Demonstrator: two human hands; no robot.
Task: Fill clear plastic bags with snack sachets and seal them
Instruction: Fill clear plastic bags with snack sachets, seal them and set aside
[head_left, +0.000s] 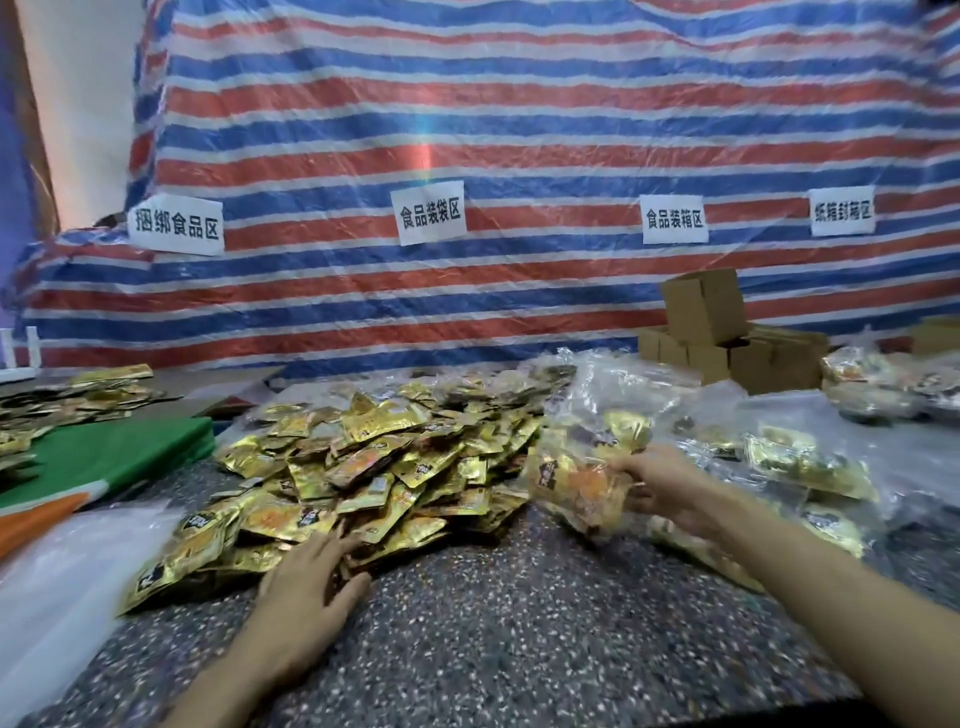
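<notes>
Both arms are bare. The left hand (306, 577), at 7 o'clock, and left forearm (244, 675) are uncovered to the frame edge; so are the right hand (660, 488), at 4 o'clock, and right forearm (810, 551).

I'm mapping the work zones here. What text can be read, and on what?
"捆绑食品区": leftmost paper sign on the striped tarp.
"食品装袋区": second paper sign.
"食品装箱区": third paper sign.
"纸箱封箱区": rightmost paper sign.
Black print on the sachets, loose and in the clear plastic bag held by the right hand: too blurred to read.
</notes>
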